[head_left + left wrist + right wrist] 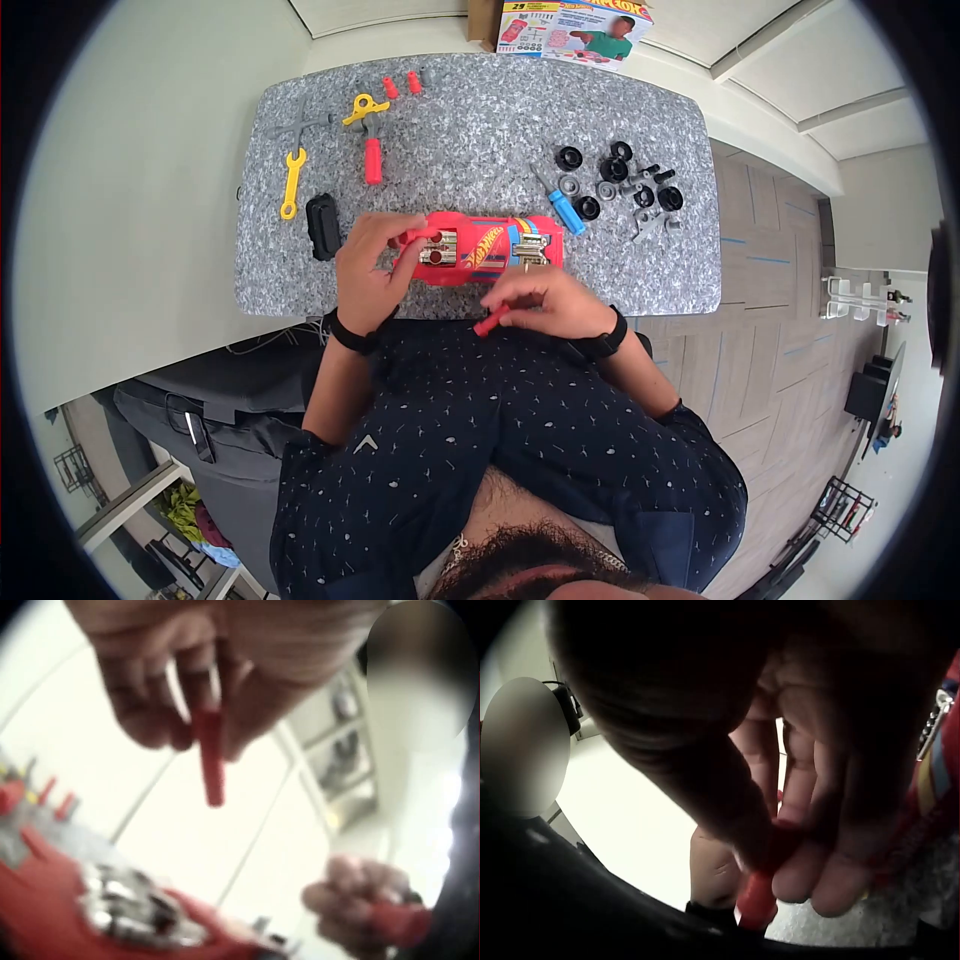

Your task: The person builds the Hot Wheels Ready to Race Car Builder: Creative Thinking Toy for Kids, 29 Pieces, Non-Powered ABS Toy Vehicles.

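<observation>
A red toy car (485, 250) lies lengthwise near the table's front edge, its silver engine parts (131, 904) showing in the left wrist view. Above the car's left end, my left hand (372, 265) pinches a small red piece (212, 761) between thumb and fingers. My right hand (552, 303), at the table's front edge just below the car, holds another red piece (491, 321) by thumb and fingertips; in the right wrist view this piece (757, 900) points downward. Neither held piece visibly touches the car in the left wrist view.
On the grey speckled table (470, 130) are a yellow wrench (292, 185), a red-handled hammer (373, 158), a yellow part (365, 108), red pieces (402, 86) and a black part (323, 227). A blue screwdriver (566, 212) lies by several black wheels (614, 170). Boxes (570, 32) stand behind.
</observation>
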The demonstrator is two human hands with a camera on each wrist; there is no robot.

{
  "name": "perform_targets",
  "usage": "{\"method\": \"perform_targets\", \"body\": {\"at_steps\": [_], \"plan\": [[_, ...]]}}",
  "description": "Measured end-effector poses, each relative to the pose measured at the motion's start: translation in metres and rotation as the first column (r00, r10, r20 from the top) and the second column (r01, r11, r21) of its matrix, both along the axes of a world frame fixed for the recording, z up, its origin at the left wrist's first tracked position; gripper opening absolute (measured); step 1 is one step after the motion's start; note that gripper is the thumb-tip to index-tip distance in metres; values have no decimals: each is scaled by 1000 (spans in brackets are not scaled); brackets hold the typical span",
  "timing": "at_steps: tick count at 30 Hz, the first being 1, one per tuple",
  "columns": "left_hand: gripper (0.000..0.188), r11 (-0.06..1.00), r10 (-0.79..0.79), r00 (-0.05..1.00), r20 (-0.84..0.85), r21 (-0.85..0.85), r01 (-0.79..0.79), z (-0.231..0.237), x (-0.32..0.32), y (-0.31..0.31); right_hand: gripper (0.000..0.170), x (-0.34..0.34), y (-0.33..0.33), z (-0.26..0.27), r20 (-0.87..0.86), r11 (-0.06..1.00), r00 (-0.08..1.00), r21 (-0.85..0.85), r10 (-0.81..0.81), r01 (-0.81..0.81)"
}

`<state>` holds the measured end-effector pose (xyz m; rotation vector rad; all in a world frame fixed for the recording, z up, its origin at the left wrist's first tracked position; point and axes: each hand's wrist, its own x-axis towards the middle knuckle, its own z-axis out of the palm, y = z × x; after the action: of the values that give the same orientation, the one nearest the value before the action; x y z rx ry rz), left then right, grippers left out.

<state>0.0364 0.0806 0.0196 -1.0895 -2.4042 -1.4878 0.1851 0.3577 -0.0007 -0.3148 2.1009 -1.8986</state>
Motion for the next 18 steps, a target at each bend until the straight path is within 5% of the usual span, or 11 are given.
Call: {"method": "perform_targets", "body": {"at_steps": [4,18], "plan": [[42,986,-28,999,-32,-165,22,-2,-5,3,32,6,-2,1,-33,995,998,85,50,-47],[48,975,-125,991,-45,-188,115,-13,-11,18,34,2,-5,-1,-6,985,996,153,87,-85]]}}
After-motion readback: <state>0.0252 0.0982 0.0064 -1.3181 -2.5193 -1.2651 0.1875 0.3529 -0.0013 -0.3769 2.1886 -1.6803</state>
